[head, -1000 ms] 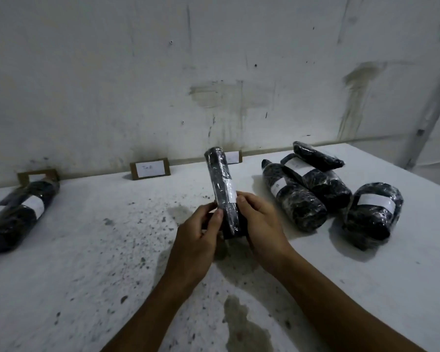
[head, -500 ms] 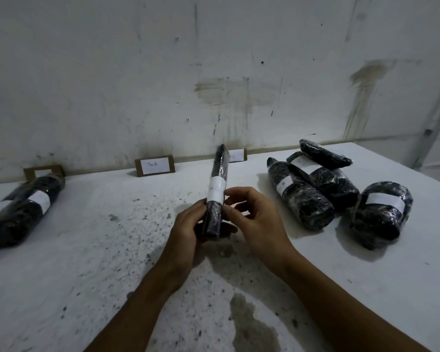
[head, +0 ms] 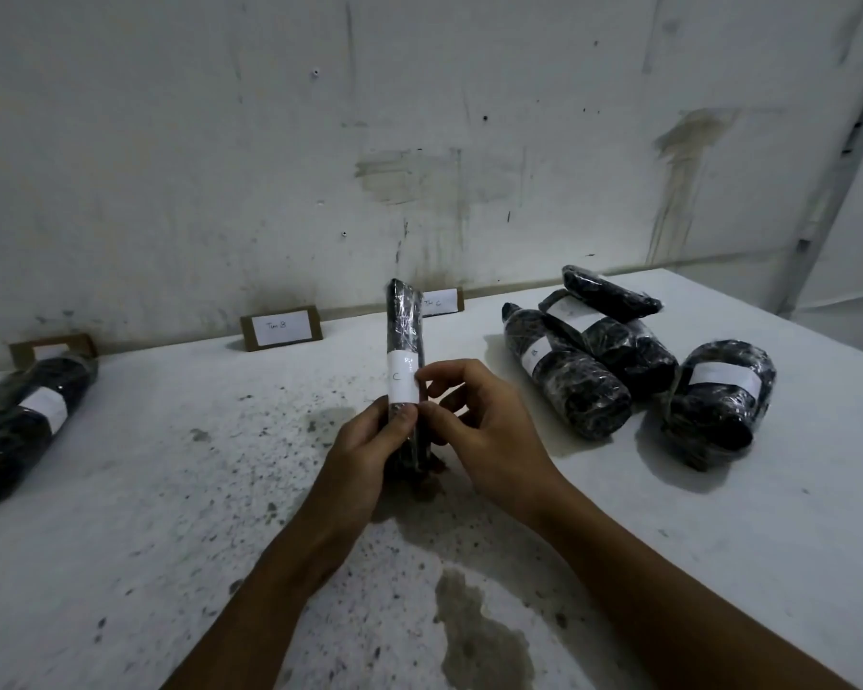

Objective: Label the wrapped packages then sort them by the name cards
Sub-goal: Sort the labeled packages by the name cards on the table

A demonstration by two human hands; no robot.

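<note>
A stained white wall (head: 419, 117) rises behind a speckled white surface (head: 170, 515). Near the middle of the surface we see a slim wrapped package (head: 405, 331) held upright, its white label (head: 402, 383) marked "C". The left hand (head: 369, 440) grips its lower part, fingers curled round it; the right hand (head: 474, 425) pinches the label's edge between thumb and forefinger. Along the far edge stand three name cards: one at the far left (head: 51, 348), one marked "B" (head: 281, 327), one marked "C" (head: 439, 302). Two labelled packages (head: 26, 415) lie by the left edge; four packages (head: 619, 361) lie grouped toward the right edge.
</note>
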